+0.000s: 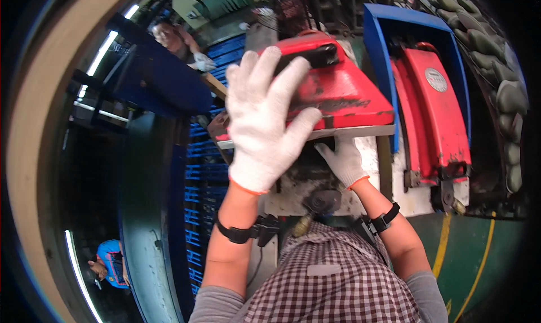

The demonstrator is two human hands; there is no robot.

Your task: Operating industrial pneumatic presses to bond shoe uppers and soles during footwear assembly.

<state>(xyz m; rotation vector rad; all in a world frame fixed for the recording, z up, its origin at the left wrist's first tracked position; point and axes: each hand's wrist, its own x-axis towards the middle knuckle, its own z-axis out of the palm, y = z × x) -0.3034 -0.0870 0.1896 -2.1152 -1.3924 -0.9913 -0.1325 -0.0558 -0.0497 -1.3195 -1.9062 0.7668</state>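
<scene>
Top middle, the left hand [262, 123] spreads wide by a red lid [338, 92], maybe not down yet; right hand [345, 161] below, can't tell its grip.

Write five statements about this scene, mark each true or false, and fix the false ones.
1. The left hand and right hand wear white gloves. True.
2. The red cover has a black part on top. True.
3. The right hand is nearer that black part than the left hand is. False: the left hand is nearer.
4. The apron is plain blue. False: it is checked, brown and white.
5. The floor is red. False: it is green with yellow stripes.
</scene>
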